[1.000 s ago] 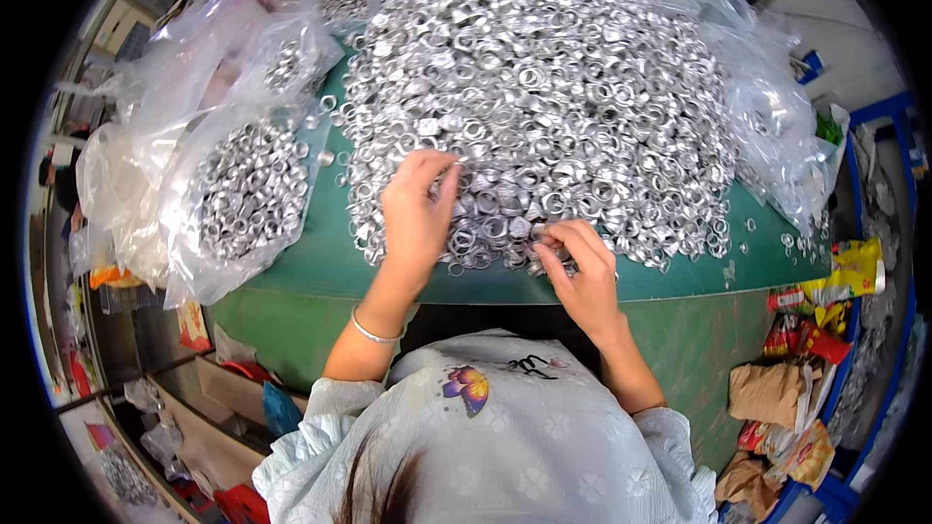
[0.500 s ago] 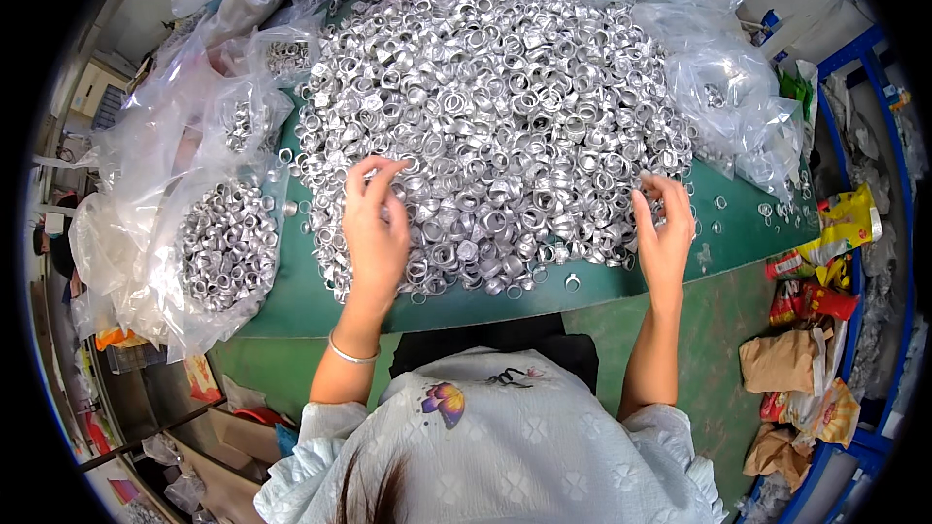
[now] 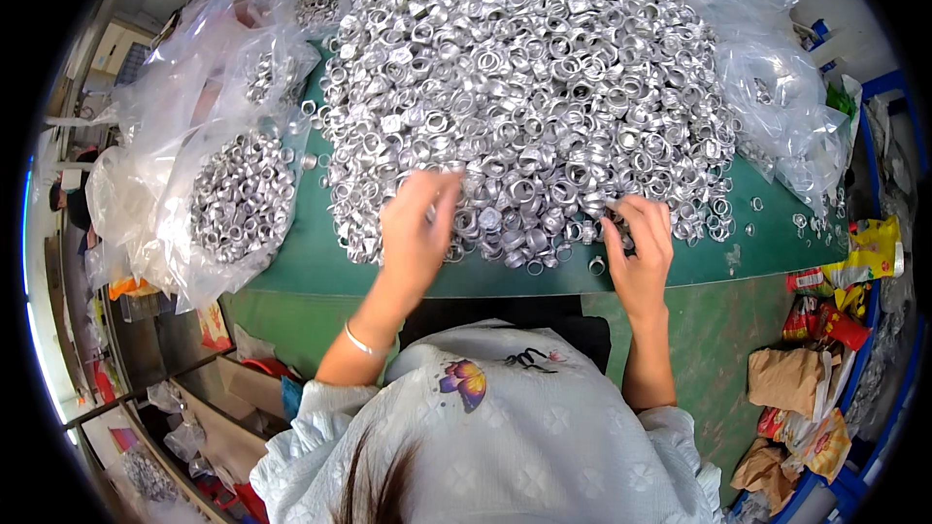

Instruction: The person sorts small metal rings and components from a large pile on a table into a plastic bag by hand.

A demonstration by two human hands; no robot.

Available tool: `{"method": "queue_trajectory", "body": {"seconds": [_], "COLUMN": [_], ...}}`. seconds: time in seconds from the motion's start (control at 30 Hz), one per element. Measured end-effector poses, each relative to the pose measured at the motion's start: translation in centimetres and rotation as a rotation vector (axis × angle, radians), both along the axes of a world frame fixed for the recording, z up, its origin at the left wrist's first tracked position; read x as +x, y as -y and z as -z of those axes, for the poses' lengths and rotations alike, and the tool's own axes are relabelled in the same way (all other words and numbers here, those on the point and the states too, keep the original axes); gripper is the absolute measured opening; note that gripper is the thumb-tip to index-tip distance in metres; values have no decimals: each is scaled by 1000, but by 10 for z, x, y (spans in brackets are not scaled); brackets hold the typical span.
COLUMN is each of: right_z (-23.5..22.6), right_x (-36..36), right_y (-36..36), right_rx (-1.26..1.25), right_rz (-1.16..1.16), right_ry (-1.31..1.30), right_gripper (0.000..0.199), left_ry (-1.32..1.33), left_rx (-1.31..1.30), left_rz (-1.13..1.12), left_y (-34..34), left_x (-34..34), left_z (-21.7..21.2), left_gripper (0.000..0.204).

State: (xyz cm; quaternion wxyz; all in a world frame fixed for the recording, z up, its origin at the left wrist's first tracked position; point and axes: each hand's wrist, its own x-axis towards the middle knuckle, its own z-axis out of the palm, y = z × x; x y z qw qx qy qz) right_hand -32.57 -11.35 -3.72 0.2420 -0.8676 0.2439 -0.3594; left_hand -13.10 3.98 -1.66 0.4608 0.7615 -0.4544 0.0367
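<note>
A broad heap of silver-coloured metal rings (image 3: 544,87) covers most of the green table (image 3: 320,277). My left hand (image 3: 417,233) is over the heap's near left edge, fingers pointing right. Motion smears its fingertips, so whether they hold a ring cannot be told. At the near right edge is my right hand (image 3: 641,247), its thumb and forefinger curved toward the rings with a small gap between them. Nothing plainly shows in that gap. Just left of its thumb, a single ring (image 3: 596,265) lies by the table's front edge.
To the left, a clear plastic bag (image 3: 160,223) surrounds a smaller pile of rings (image 3: 243,199). More clear bags (image 3: 777,87) lie at the right, with a few loose rings beside them. Paper bags and colourful packets (image 3: 786,378) sit beside a blue shelf frame (image 3: 879,330).
The view has shifted, with the heap now higher in the picture. My left hand has moved right along the near edge. My right hand has come inward to the left, its fingers more curled.
</note>
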Motion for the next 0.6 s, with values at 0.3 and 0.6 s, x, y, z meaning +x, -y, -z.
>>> {"method": "queue_trajectory", "body": {"seconds": [0.3,0.6], "right_z": [18,19], "right_x": [24,6], "right_y": [4,16], "right_rx": [-260,81], "right_rz": [45,168], "right_ry": [-89,264], "right_gripper": [23,26], "left_ry": [331,370], "left_rx": [25,-51], "left_rz": [-58,-69], "left_y": [57,46], "left_x": [69,58], "left_z": [-4,-5], "left_gripper": [12,22]}}
